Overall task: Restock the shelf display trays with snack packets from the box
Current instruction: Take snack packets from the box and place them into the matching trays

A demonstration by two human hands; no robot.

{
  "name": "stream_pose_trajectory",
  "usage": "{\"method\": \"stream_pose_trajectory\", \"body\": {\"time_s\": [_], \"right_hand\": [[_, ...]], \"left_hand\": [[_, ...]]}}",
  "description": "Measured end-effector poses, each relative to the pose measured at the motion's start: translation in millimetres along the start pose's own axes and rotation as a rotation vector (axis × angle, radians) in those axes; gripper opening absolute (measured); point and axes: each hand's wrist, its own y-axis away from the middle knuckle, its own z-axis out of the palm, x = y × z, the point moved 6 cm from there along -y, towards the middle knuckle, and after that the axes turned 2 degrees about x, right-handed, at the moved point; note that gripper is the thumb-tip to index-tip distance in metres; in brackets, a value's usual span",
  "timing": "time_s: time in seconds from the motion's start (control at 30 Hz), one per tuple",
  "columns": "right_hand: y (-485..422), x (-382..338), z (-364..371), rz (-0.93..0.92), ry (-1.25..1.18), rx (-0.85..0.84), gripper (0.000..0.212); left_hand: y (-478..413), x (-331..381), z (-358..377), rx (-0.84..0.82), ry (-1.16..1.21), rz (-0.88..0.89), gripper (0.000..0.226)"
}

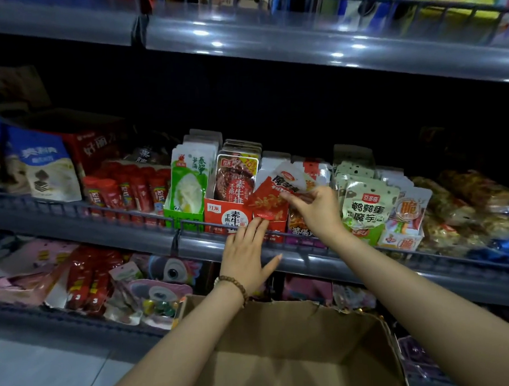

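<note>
Presses left hand (246,252), fingers straight, against shelf rail (200,244), fingertips touching red display tray (278,222). Pinches red-and-white snack packet (269,196) over that tray with right hand (316,211). Stands above open cardboard box (352,335), below the shelf.

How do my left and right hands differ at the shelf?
The left hand lies open, fingers straight, tips at the red tray's front; the right hand pinches a red packet. The left hand is lower, at the shelf rail; the right hand is higher, above the tray. The left wrist wears a bead bracelet; the right wrist is bare. Both reach toward that tray.
</note>
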Motion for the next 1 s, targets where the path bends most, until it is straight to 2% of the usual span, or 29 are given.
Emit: {"method": "stream_pose_trajectory", "body": {"time_s": [0.03, 0.13, 0.27, 0.33, 0.47, 0.6, 0.7, 0.83, 0.9, 1.0], "right_hand": [[1, 4, -2, 0.016, 0.001, 0.012, 0.02], [-1, 18, -12, 0.037, -0.018, 0.081, 0.046], [1, 23, -16, 0.106, -0.082, 0.17, 0.035], [3, 25, -10, 0.121, -0.122, 0.163, 0.036], [1, 27, -4, 0.098, -0.159, 0.145, 0.07], [-6, 25, -12, 0.041, -0.074, 0.124, 0.075], [-7, 21, -17, 0.039, 0.021, 0.071, 0.069], [-6, 24, -30, 0.105, 0.14, 0.013, 0.043], [-7, 13, -25, 0.058, 0.232, -0.074, 0.032], [-22, -6, -9, -0.047, 0.402, -0.15, 0.031]], "left_hand": [[-1, 1, 0, 0.004, 0.001, -0.004, 0.076], [-1, 1, 0, 0.02, 0.026, -0.015, 0.075], [-3, 4, -1, 0.005, 0.018, 0.0, 0.069], [-4, 4, -1, -0.003, 0.005, -0.006, 0.069], [-6, 5, -2, 0.006, 0.027, -0.024, 0.07], [-11, 5, -5, 0.024, 0.04, -0.036, 0.07], [-11, 3, -7, 0.039, 0.055, -0.035, 0.071], [-6, 3, -7, 0.038, 0.029, -0.008, 0.074], [-4, 4, -7, 0.028, 0.006, -0.005, 0.075], [-5, 4, -8, 0.018, -0.049, 0.0, 0.076]]}}
